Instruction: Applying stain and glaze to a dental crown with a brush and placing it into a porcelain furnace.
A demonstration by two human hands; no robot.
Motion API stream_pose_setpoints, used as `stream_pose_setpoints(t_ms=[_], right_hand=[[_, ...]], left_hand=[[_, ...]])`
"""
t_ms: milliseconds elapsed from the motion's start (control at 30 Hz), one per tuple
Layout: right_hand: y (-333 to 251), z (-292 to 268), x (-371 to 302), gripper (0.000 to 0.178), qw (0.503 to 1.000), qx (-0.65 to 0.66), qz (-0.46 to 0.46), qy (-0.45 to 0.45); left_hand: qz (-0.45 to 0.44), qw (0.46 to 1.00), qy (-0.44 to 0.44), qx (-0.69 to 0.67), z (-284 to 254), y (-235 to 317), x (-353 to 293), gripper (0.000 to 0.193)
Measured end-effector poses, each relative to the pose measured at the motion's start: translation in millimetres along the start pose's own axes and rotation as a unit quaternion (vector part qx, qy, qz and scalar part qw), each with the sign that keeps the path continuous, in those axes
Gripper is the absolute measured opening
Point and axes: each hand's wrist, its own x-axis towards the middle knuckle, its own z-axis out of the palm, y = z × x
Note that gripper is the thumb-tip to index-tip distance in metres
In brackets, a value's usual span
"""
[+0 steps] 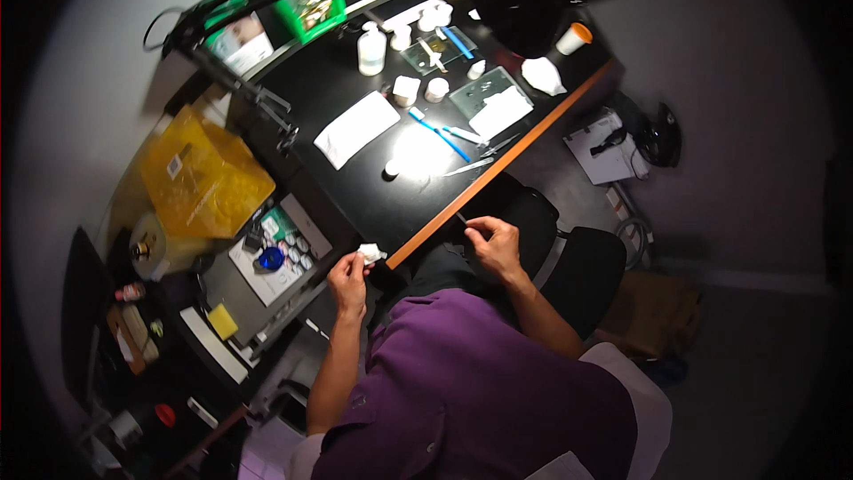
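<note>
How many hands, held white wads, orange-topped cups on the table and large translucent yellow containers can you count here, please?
Hands: 2 (left hand, right hand)
Held white wad: 1
Orange-topped cup: 1
Large yellow container: 1
Total: 5

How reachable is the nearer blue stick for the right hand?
Probably yes: only the table edge and a flat-lying metal tool stand between the right hand and the blue stick, though the thin item it seems to hold may hamper grasping.

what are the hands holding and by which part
The left hand pinches a crumpled white wad by its left side. The right hand holds a thin object; which part is gripped cannot be told.
</note>
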Motion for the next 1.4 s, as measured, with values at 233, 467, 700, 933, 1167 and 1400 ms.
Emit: stream_pose_setpoints(t_ms=[233,467,700,933,1167,1400], right_hand=[[32,-93,80,0.009,0.958,-0.082,-0.024,0.274],[46,-198,251,0.02,0.926,-0.008,-0.066,0.372],[106,-230,559,0.009,0.906,0.108,-0.149,0.381],[131,-212,723,0.016,0.951,-0.047,-0.07,0.297],[157,-201,750,0.015,0.957,-0.222,-0.077,0.171],[161,-230,642,0.009,0.938,-0.072,-0.187,0.282]], left_hand=[[0.023,0.999,-0.002,-0.049,15,3,22,0.017],[0.069,0.995,0.033,-0.064,68,48,48,0.016],[0.087,0.963,0.22,-0.129,114,55,84,0.011],[0.075,0.941,0.308,-0.119,158,45,68,0.014],[0.097,0.923,0.353,-0.12,206,21,54,0.015],[0.039,0.959,0.257,-0.113,230,29,52,0.015]])
